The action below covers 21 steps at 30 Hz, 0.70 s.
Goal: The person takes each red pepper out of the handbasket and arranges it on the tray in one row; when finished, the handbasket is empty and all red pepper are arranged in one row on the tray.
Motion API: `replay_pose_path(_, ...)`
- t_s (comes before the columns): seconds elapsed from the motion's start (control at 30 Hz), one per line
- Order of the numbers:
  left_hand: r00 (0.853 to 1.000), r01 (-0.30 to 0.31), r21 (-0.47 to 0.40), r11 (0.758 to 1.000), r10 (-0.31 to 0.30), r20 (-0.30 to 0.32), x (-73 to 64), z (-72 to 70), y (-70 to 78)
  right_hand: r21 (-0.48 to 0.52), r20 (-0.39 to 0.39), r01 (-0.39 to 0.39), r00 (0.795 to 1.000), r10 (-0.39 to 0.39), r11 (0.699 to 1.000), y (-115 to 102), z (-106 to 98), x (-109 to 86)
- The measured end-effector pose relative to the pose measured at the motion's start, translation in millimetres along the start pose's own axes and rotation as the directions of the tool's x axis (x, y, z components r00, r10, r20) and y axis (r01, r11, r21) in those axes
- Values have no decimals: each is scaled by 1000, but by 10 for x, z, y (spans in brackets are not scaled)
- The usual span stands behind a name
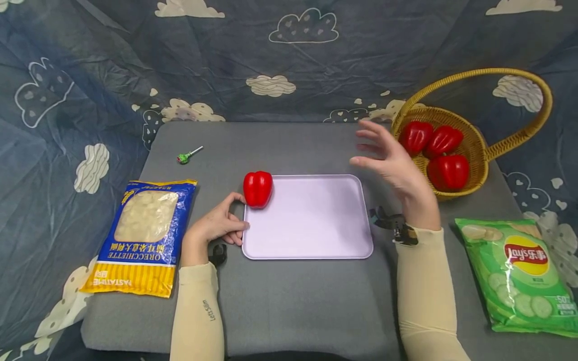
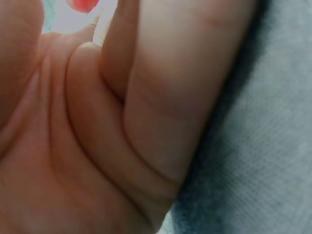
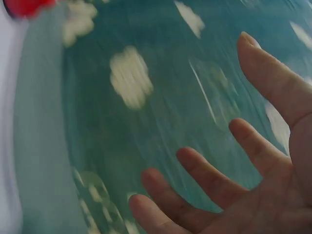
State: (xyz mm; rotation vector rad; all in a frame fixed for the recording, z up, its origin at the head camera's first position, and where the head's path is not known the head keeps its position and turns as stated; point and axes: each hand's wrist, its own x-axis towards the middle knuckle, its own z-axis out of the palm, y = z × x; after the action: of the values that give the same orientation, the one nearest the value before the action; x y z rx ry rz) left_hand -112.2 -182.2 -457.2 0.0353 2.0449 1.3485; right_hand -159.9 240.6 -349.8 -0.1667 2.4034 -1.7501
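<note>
At the tray's left side, my left hand (image 1: pixel 221 220) pinches the rim of the pale lilac tray (image 1: pixel 311 220). One of its fingertips lies close beside a red bell pepper (image 1: pixel 258 189), which sits on the tray's far left corner. In the left wrist view, the palm and folded fingers (image 2: pixel 165 87) fill most of the picture, hiding the grip. My right hand (image 1: pixel 397 165) hovers with spread fingers and holds nothing. It is just left of a wicker basket (image 1: pixel 480 173) with three red bell peppers (image 1: pixel 448 172) inside.
On the left lies a blue and yellow bag of pasta (image 1: pixel 140 238), with a green-wrapped lollipop (image 1: pixel 184 158) beyond it. A green bag of chips (image 1: pixel 519 276) lies at the right edge. The basket's tall handle (image 1: pixel 474 72) arches above it. A cloud-patterned cloth (image 1: pixel 253 55) hangs behind the grey table.
</note>
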Motion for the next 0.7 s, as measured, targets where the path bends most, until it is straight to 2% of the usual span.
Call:
replay_pose_path(0.1,1000,1,-5,1000,-1,1,8,-5,-5,65,-118,-11,993,19,998,100,-413,-103)
replay_pose_path(0.17,1000,3,-10,1000,-3,5,15,-7,-10,155,-197,20,980,11,988,217,-660,-168)
replay_pose_path(0.23,1000,2,-17,1000,-2,8,23,-7,-17,250,-276,55,961,16,967,346,-870,-216)
replay_pose_path(0.33,1000,3,-22,1000,-3,9,27,-4,-24,294,-387,54,920,67,954,537,-1102,-259)
replay_pose_path(0.5,1000,4,-17,1000,-4,10,25,-8,-27,296,-500,-39,845,190,955,757,-1306,-279)
replay_pose_path(0.6,1000,7,-12,1000,-7,10,28,-13,-33,283,-531,-58,822,207,957,831,-1354,-276)
replay_pose_path(0.7,1000,9,-10,1000,-9,9,31,-14,-36,277,-549,-61,809,210,959,860,-1368,-269)
